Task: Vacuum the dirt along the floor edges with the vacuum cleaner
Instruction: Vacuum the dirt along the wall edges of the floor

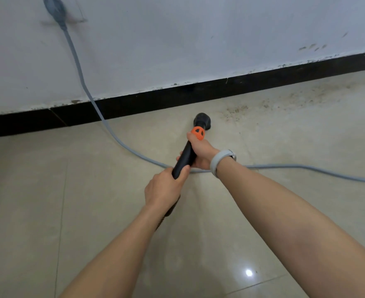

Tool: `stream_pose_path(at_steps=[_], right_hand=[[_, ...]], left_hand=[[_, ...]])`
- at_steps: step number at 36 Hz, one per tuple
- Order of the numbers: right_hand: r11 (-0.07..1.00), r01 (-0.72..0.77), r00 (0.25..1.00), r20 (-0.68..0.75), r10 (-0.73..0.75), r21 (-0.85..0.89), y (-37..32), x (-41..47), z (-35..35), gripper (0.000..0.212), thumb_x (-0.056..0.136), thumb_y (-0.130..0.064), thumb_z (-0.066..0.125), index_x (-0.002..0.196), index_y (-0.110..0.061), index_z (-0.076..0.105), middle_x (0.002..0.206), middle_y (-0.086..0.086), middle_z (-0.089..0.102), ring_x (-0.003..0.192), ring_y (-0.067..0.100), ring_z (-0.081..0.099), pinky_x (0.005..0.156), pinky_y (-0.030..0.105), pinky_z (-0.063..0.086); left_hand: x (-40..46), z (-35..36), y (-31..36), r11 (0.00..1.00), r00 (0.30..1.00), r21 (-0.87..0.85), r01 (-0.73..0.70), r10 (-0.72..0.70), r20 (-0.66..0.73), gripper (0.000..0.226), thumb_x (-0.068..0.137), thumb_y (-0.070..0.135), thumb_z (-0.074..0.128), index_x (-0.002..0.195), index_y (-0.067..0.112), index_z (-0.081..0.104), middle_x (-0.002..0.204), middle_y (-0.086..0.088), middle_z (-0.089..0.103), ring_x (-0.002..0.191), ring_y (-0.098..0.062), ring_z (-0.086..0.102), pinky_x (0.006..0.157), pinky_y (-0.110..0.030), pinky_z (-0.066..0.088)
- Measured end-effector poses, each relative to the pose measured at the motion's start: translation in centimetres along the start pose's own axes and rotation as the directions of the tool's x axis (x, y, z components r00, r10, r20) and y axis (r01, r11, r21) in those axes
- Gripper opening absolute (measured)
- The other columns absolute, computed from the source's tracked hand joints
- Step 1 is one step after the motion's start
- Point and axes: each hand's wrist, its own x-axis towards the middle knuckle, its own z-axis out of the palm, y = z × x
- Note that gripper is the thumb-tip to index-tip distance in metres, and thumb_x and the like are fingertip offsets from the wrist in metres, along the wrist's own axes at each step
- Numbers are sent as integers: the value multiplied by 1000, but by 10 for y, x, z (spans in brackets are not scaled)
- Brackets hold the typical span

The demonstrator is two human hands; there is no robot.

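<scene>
Beige floor tiles [91, 190] fill the lower frame, running up to a black skirting board [155, 100] under a scuffed white wall [198, 39]. We've got both hands on the black vacuum wand [187, 157], mid-frame. Our left hand [163, 190] has its fingers curled tight round the lower end, and our right hand [199, 152], grey band [217, 162] on the wrist, wraps its fingers round the wand just behind the orange collar [198, 132]. The round brush head [202, 120] sits on the tile near the skirting, not quite against it.

And look right of the brush: brown dirt [284, 100] scattered along the edge, trailing toward the upper right. We judge that strip is not yet cleaned, so the sweep likely heads that way.

Now the hazard. A grey power cord [104, 123] drops from the plug [55, 9] at upper left, crosses the floor and passes under our hands out to the right edge. Push right and we could snag it or drag it through the dirt. Hold the brush too far off the skirting and the grit in the corner gets missed.
</scene>
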Motion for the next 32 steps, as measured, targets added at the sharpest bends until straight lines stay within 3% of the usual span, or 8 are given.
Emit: stream_pose_path(at_steps=[7,15,19,25,29,32], right_hand=[[999,26,1000,15,-26,-37,-34,28,5,34,99,-37,48,114,-10,35,89,14,51,69,29,59,46,31,50],[994,85,988,-136,-76,67,-38,30,-33,26,99,-36,48,104,-12,38,85,13,51,68,28,58,50,34,53],[987,113,974,-211,-87,111,-10,19,-47,28,98,-35,50,85,-13,38,78,14,51,66,30,58,46,32,52],[982,155,946,-303,-118,103,10,7,-69,29,98,-36,51,96,-9,42,74,13,55,57,28,61,51,33,53],[977,183,938,-319,-139,112,14,5,-76,27,98,-36,51,87,-13,42,72,13,55,56,29,60,50,33,53],[975,189,946,-290,-149,117,10,10,-67,28,98,-36,51,86,-12,42,71,13,55,55,28,60,49,32,54]], left_hand=[[52,-4,16,998,999,-59,-36,37,24,50,89,65,39,74,19,52,80,-6,65,80,-29,61,69,-36,47],[58,12,44,992,986,-17,-124,125,110,52,88,67,39,68,20,46,79,-8,66,79,-31,62,67,-36,47],[33,24,32,989,982,23,-146,142,127,52,87,67,41,75,17,50,78,-7,66,80,-31,62,68,-36,48],[13,39,38,980,965,-3,-199,197,174,42,89,63,42,75,24,47,76,-1,64,78,-28,61,66,-35,43],[11,45,40,978,963,-23,-206,206,174,38,88,64,41,91,29,57,80,0,66,81,-26,62,67,-34,45],[15,43,35,983,973,-23,-184,185,138,43,88,65,41,72,25,45,71,0,61,75,-28,60,62,-34,41]])
